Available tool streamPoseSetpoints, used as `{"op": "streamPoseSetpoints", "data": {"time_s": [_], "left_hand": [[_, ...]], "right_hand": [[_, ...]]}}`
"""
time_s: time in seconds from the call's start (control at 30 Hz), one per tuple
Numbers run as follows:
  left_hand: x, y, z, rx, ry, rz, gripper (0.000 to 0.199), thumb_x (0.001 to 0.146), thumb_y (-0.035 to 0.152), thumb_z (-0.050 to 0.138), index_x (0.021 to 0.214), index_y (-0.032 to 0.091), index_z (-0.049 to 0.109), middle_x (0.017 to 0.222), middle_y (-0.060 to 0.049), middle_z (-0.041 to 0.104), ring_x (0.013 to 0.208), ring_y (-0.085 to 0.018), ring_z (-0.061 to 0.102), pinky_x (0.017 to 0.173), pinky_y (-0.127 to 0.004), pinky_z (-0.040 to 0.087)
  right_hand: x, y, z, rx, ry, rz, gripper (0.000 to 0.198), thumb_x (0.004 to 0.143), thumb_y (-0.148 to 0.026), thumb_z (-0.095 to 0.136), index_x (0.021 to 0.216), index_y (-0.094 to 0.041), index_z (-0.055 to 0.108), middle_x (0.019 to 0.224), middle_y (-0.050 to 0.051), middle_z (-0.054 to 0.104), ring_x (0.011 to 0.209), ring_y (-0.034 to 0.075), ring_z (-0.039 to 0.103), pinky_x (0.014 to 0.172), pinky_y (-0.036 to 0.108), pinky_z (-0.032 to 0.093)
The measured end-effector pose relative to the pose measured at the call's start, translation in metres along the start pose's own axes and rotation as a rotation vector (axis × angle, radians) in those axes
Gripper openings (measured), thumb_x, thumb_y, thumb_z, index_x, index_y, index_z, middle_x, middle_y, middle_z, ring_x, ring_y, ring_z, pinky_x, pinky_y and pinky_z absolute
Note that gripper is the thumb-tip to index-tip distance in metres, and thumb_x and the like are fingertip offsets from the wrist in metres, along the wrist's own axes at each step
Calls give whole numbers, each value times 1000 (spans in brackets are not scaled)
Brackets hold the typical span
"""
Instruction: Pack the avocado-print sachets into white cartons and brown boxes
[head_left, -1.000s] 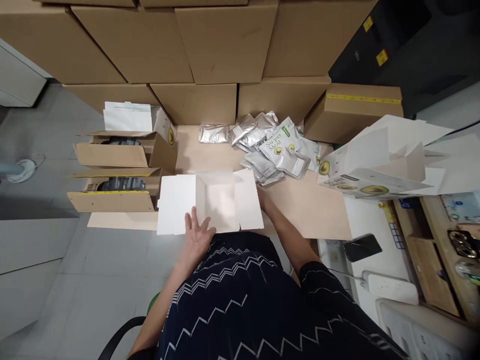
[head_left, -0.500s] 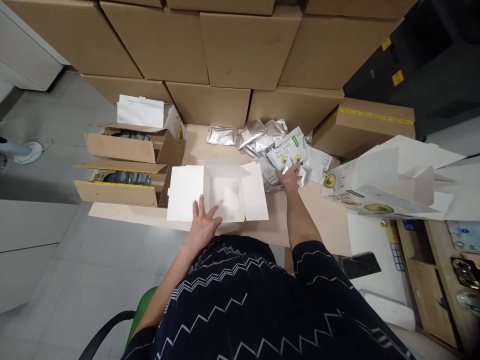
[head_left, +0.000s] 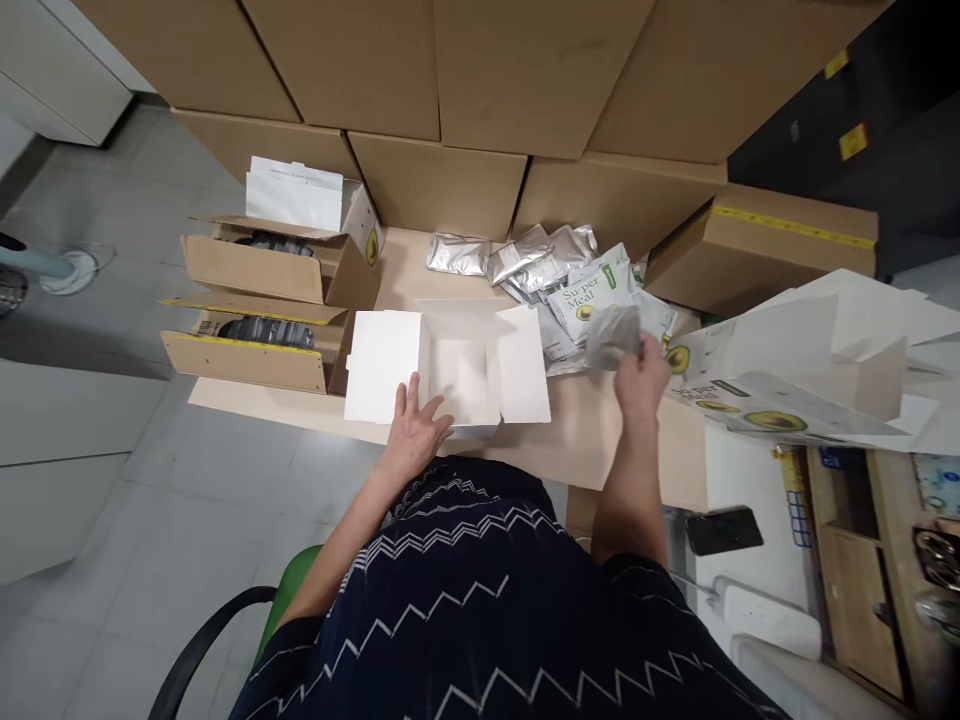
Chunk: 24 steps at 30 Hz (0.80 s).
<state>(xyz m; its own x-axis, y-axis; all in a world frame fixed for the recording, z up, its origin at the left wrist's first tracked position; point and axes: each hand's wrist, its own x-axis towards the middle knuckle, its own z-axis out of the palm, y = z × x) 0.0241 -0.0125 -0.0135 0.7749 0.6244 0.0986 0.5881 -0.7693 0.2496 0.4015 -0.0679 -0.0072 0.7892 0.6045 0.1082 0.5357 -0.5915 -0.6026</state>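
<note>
Silvery pouch (head_left: 611, 342) is pinched by its right edge in the right hand (head_left: 643, 382), in front of a heap of pouches (head_left: 559, 270) as I see it; it is blurred, so I cannot read it or tell whether it touches the heap. The fingers there are closed together on that edge, though I cannot make out each tip. On my feed the left hand (head_left: 414, 438) lies at the near left corner of the open white box (head_left: 461, 385), its fingers spread apart and touching it by the left flap (head_left: 382, 362). The box stands mouth up on the wooden table (head_left: 574, 440), right flap (head_left: 523, 365) folded outward. In the heap, one white pouch (head_left: 596, 290) reads Su-per Meal above avocado pictures. Just left of the heap I find a foil packet (head_left: 459, 254) lying flat. Farther left are two brown cartons (head_left: 244, 360) with dark packets (head_left: 270, 332) inside; to the right I see a printed white carton (head_left: 795, 400).
</note>
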Motion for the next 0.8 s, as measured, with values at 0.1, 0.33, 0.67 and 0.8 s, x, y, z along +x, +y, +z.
{"op": "streamPoseSetpoints", "data": {"time_s": [0.1,0.33,0.67,0.8], "left_hand": [[0,0,-1,-20,-8,-7,10,89,24,67,97,24,73,128,-10,66,153,-46,14,115,-77,23],[-7,-2,0,42,33,-119,23,88,43,69,98,22,71,139,-13,59,152,-48,16,117,-76,19],[-17,1,10,-32,112,-233,40,91,54,61,105,17,60,125,-18,63,146,-38,38,122,-61,27],[-16,3,11,-38,143,-249,44,92,53,60,113,15,56,121,-20,64,144,-37,41,121,-61,29]], "right_hand": [[-13,-26,-41,297,218,-193,40,91,-34,42,121,-23,65,103,10,70,97,28,67,83,44,54],[-59,-119,-56,439,-401,-652,31,92,-26,47,116,-27,68,92,1,69,82,19,65,73,35,54],[-72,-161,70,-102,-1293,-788,27,85,-8,43,98,-19,65,93,6,72,76,17,60,66,28,41],[-70,-153,94,-189,-1469,-798,22,83,-8,50,93,-19,66,98,5,73,81,18,62,67,27,42]]}}
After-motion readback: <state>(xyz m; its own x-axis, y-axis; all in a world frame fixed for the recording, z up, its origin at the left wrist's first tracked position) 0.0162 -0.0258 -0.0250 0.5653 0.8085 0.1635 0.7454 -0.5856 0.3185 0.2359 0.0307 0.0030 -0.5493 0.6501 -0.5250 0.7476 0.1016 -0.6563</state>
